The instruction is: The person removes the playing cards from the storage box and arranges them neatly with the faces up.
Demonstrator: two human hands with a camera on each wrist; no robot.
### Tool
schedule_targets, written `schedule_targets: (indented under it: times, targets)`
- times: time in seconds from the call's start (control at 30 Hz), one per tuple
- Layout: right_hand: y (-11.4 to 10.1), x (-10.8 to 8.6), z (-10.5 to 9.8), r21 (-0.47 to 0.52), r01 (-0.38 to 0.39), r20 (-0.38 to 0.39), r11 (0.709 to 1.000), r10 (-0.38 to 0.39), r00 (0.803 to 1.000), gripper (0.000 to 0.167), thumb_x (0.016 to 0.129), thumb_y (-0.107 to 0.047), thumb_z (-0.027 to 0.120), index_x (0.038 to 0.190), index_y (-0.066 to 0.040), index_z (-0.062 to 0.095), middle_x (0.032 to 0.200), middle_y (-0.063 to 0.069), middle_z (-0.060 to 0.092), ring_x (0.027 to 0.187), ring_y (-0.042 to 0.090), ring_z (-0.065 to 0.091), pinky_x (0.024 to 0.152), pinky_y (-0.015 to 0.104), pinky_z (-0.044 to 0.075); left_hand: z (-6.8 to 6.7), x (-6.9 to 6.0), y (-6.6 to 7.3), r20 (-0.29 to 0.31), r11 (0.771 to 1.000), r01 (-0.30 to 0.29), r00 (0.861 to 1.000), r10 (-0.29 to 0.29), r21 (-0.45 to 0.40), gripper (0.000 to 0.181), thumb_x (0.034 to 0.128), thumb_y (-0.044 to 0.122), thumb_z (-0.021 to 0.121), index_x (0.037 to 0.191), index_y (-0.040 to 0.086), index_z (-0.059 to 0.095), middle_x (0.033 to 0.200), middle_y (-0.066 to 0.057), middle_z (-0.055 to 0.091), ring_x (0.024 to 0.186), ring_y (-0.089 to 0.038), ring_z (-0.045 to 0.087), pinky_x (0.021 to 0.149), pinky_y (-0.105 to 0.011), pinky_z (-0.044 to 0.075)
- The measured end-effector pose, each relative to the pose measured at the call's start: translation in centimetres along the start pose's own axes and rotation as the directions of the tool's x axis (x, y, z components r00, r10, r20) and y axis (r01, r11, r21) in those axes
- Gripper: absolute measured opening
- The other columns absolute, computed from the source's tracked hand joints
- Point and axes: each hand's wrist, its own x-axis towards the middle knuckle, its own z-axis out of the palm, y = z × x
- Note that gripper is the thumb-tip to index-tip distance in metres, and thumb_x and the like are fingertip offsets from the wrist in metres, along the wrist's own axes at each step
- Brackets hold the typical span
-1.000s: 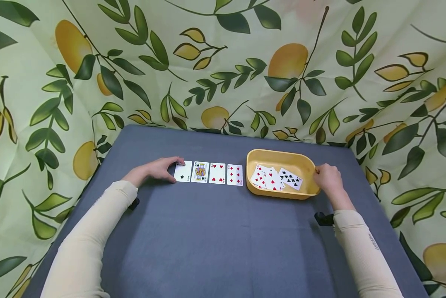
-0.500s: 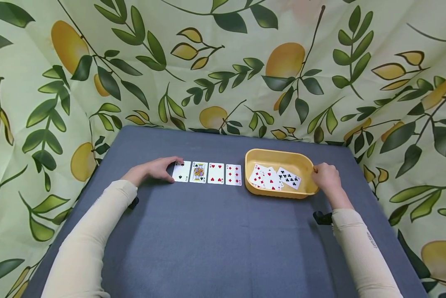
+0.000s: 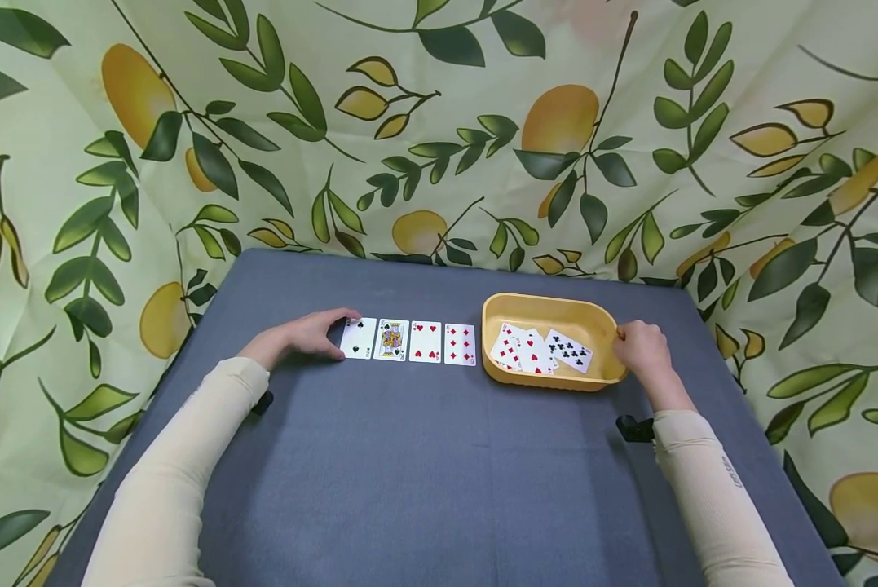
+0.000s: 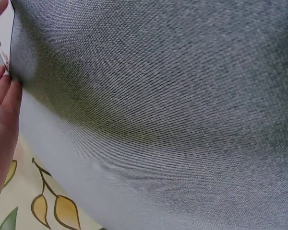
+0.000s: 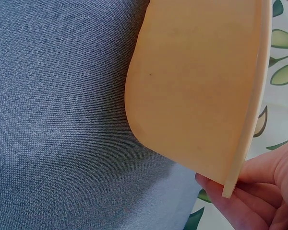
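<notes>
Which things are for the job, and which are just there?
Likely for the job:
four white rectangular playing cards
left hand, holding one
yellow oblong plastic basin with more cards
right hand, gripping the basin
blue-grey cloth-covered table

Likely just there:
cream leaf-printed cloth backdrop
small black objects near the wrists

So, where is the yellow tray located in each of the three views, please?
Head: the yellow tray stands right of centre, beside the card row.
Left wrist: not in this picture.
Right wrist: upper right of centre, the right hand holding its edge.
Shared landmark: leaf-patterned cloth, visible in all three.
</notes>
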Motion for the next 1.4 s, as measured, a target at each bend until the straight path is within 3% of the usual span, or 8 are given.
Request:
schedule_targets:
  times: [0.3, 0.47, 0.67, 0.83, 1.07, 1.27, 1.4]
  targets:
    - [0.2, 0.1, -0.2, 0.004, -0.014, 0.014, 1.000, 0.014, 1.000, 0.015, 0.090, 0.001, 0.050, 0.083, 0.007, 0.062, 0.068, 0.016, 0.052, 0.058, 0.025, 0.051, 0.048, 0.029, 0.041, -0.5, -0.1, 0.2, -0.114, 0.995, -0.084, 0.990, 0.077, -0.055, 0.080, 0.0756, 0.012, 0.083, 0.141, -0.005, 0.042, 0.146, -0.024, 0.042, 0.137, -0.038, 0.034, 0.113, -0.052, 0.024]
    - [0.3, 0.1, -0.3, 0.007, -0.012, 0.018, 1.000, 0.012, 1.000, 0.015, 0.090, 0.001, 0.050, 0.085, 0.008, 0.063, 0.068, 0.016, 0.053, 0.058, 0.025, 0.052, 0.048, 0.030, 0.042, -0.8, -0.2, 1.0, -0.144, 0.991, -0.091, 0.987, 0.076, -0.099, 0.082, 0.0772, 0.014, 0.082, 0.143, -0.007, 0.039, 0.148, -0.023, 0.040, 0.139, -0.039, 0.033, 0.113, -0.050, 0.025]
    - [0.4, 0.1, -0.4, 0.001, 0.002, 0.005, 1.000, -0.002, 1.000, 0.017, 0.090, 0.001, 0.049, 0.077, 0.005, 0.060, 0.064, 0.013, 0.050, 0.056, 0.024, 0.050, 0.048, 0.029, 0.040, -0.7, 0.2, 2.1, -0.182, 0.982, -0.092, 0.981, 0.061, -0.168, 0.084, 0.0796, 0.017, 0.082, 0.147, -0.002, 0.035, 0.151, -0.018, 0.037, 0.141, -0.033, 0.032, 0.115, -0.042, 0.025]
    - [0.4, -0.1, -0.3, 0.001, -0.005, 0.005, 1.000, 0.005, 1.000, 0.019, 0.089, 0.002, 0.048, 0.073, 0.003, 0.058, 0.063, 0.013, 0.049, 0.056, 0.023, 0.050, 0.047, 0.029, 0.040, -0.5, 0.6, 3.5, -0.223, 0.963, -0.142, 0.971, 0.090, -0.230, 0.085, 0.0797, 0.019, 0.082, 0.147, -0.004, 0.034, 0.151, -0.020, 0.036, 0.141, -0.033, 0.032, 0.115, -0.042, 0.025]
    - [0.3, -0.2, -0.1, 0.010, -0.019, 0.019, 1.000, 0.019, 1.000, 0.020, 0.090, 0.003, 0.047, 0.074, 0.004, 0.059, 0.064, 0.013, 0.049, 0.056, 0.023, 0.049, 0.048, 0.029, 0.039, 0.0, 1.7, 6.0, -0.272, 0.944, -0.179, 0.957, 0.102, -0.277, 0.081, 0.0825, 0.022, 0.080, 0.148, 0.004, 0.036, 0.152, -0.014, 0.038, 0.141, -0.029, 0.033, 0.115, -0.040, 0.026]
    - [0.2, -0.1, 0.0, 0.010, 0.001, 0.010, 1.000, -0.001, 1.000, 0.022, 0.090, 0.003, 0.047, 0.071, 0.002, 0.057, 0.060, 0.010, 0.044, 0.054, 0.022, 0.047, 0.047, 0.029, 0.038, 0.3, 2.7, 8.3, -0.271, 0.920, -0.227, 0.952, 0.141, -0.319, 0.081, 0.0829, 0.019, 0.079, 0.149, 0.004, 0.035, 0.152, -0.012, 0.037, 0.141, -0.027, 0.033, 0.115, -0.038, 0.026]
    - [0.1, 0.0, -0.2, 0.008, 0.012, -0.005, 1.000, -0.012, 1.000, 0.024, 0.089, 0.003, 0.047, 0.067, -0.001, 0.054, 0.058, 0.008, 0.043, 0.052, 0.021, 0.046, 0.046, 0.028, 0.036, 0.4, 2.9, 10.1, -0.260, 0.906, -0.248, 0.952, 0.162, -0.344, 0.079, 0.0843, 0.014, 0.077, 0.148, -0.002, 0.034, 0.152, -0.018, 0.036, 0.141, -0.031, 0.032, 0.115, -0.040, 0.026]
